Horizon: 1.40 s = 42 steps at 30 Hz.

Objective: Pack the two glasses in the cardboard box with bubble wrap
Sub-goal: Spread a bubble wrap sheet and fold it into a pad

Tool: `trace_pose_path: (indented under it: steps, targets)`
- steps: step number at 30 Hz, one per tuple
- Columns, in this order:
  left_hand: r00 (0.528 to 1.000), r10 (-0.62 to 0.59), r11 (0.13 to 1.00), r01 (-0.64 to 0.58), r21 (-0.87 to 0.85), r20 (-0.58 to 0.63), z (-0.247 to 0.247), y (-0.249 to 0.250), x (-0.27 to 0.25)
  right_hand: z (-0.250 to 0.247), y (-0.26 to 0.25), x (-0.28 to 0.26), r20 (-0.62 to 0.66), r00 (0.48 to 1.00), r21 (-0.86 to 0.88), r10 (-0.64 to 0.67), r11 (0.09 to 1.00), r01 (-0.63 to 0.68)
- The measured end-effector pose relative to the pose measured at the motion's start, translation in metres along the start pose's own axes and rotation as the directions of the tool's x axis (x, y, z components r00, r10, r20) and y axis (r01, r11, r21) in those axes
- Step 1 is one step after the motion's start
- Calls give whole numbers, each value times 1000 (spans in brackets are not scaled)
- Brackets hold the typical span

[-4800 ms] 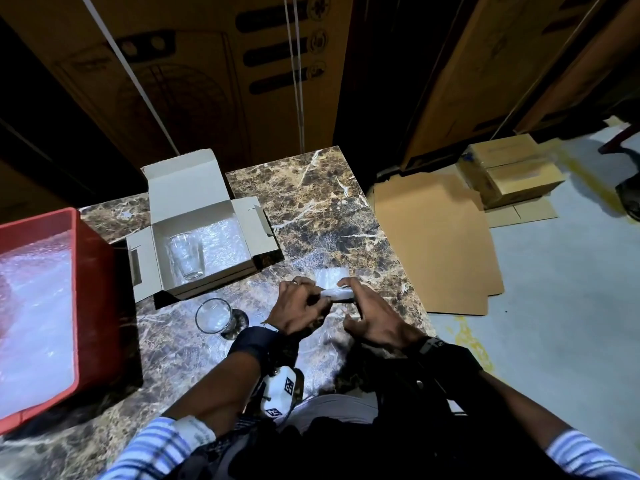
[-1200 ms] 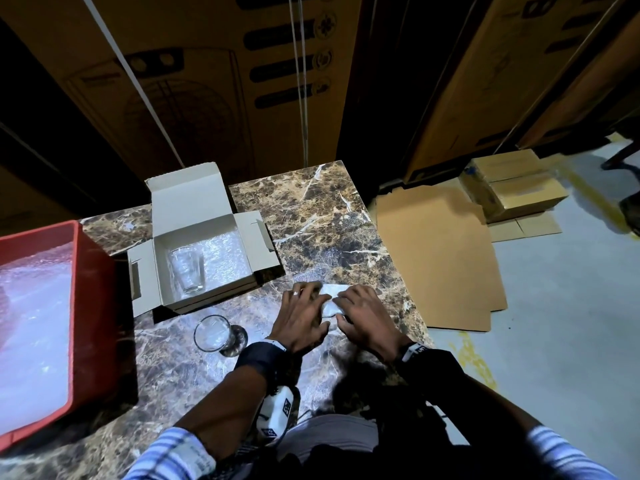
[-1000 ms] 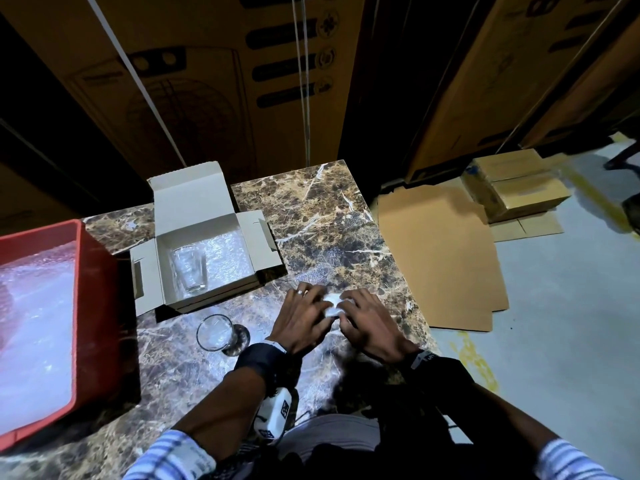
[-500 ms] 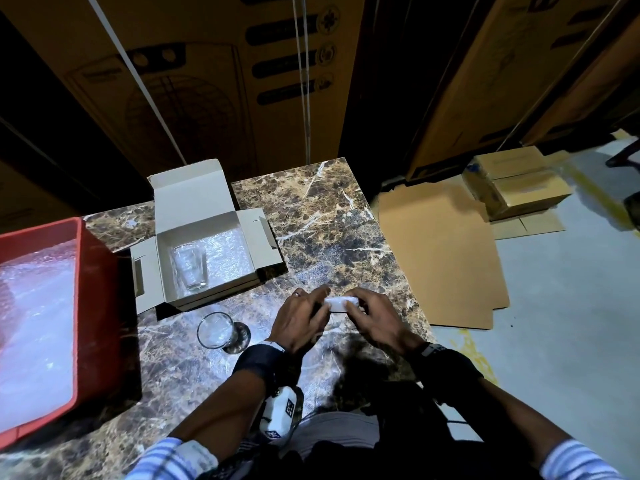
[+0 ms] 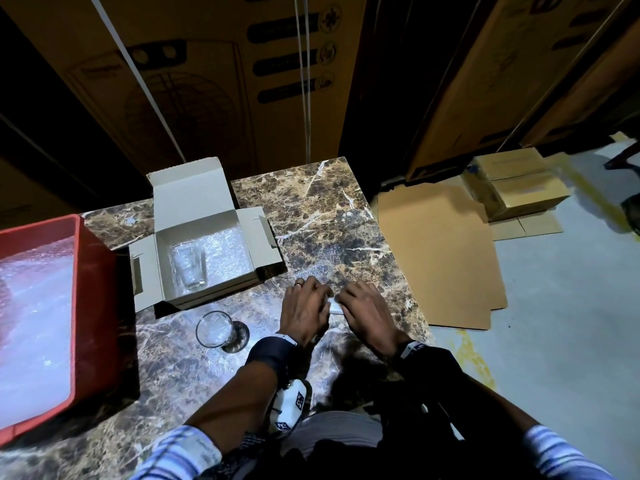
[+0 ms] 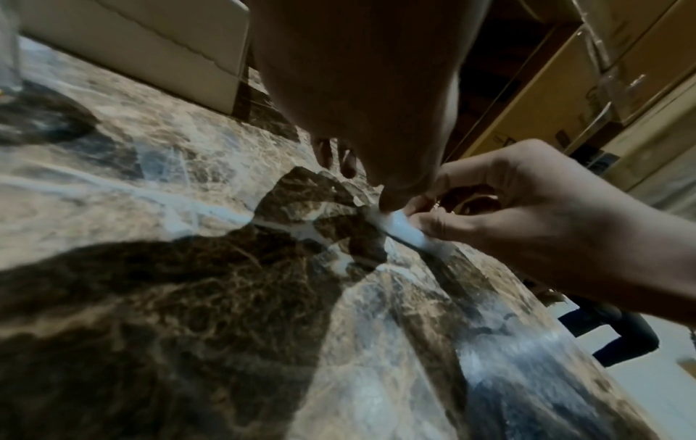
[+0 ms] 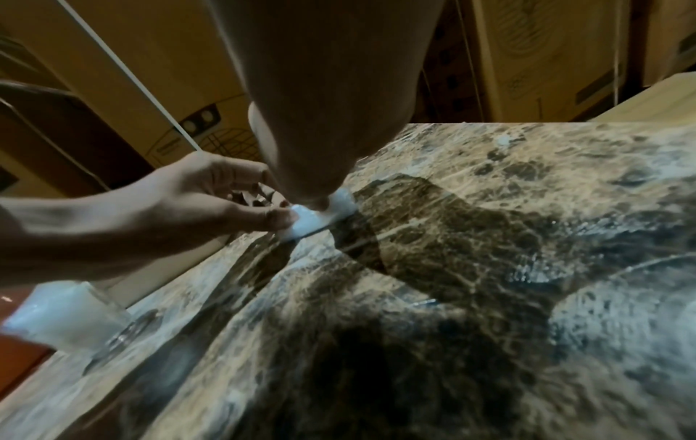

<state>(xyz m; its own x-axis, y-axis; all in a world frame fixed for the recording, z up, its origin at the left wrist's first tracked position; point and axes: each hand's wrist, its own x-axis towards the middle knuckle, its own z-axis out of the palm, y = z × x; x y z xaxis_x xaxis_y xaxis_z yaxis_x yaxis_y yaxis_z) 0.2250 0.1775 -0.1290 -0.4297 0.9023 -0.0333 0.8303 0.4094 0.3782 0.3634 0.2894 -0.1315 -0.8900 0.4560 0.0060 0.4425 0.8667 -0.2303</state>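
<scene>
Marble table (image 5: 322, 220): bubble wrap (image 5: 335, 309) seemingly pinched between both hands' fingers (image 6: 433, 227).

My brown marble table (image 5: 322, 216)

On it sit a red tray (image 5: 93, 292), an open cardboard box (image 5: 194, 202), one glass (image 5: 214, 330) and some bubble wrap (image 5: 335, 309).

The bench (image 5: 322, 216) is polished brown marble, glossy and white-veined. The box (image 5: 194, 216) is matt grey-white cardboard, lined with shiny bubble wrap (image 5: 228, 252). Both glasses (image 5: 188, 266) (image 5: 214, 329) are clear and smooth. The bin (image 5: 93, 306) at the left edge is red plastic.
</scene>
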Motion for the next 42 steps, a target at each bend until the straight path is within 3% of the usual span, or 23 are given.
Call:
trace_pose_path:
  steps: [5,11,19,24,29,33,36,42]
  targets:
    - [997,-15,986,2,165,76,-5,-1,-2,-5,4,0,15,999,44,-49,998,49]
    - [985,23,983,-54,178,171,-9,-4,-5,-17,3,-1,183,981,47,-65,997,58]
    - [995,46,995,-54,85,90,-10,-5,-6,-31,-22,8,185,983,-29,-6,1000,11]
    - [998,60,997,-59,42,-14,-26,-17,-11,-42,-37,17,156,987,190,-42,982,12]
    - [998,1,1000,1,30,-69,-73,-32,-19,-62,-58,35,73,992,399,-102,915,64]
    - [986,-109,993,103,-55,-123,-116,-52,-39,-74,-89,47,31,996,558,-89,828,57]
    - [971,-203,962,175,-208,-126,-146,-72,-62,-83,-119,54,-26,990,617,-140,777,126]
    - [960,-276,789,194,-583,-55,-153,-127,-114,-71,-169,64,-62,974,659,-216,725,202]
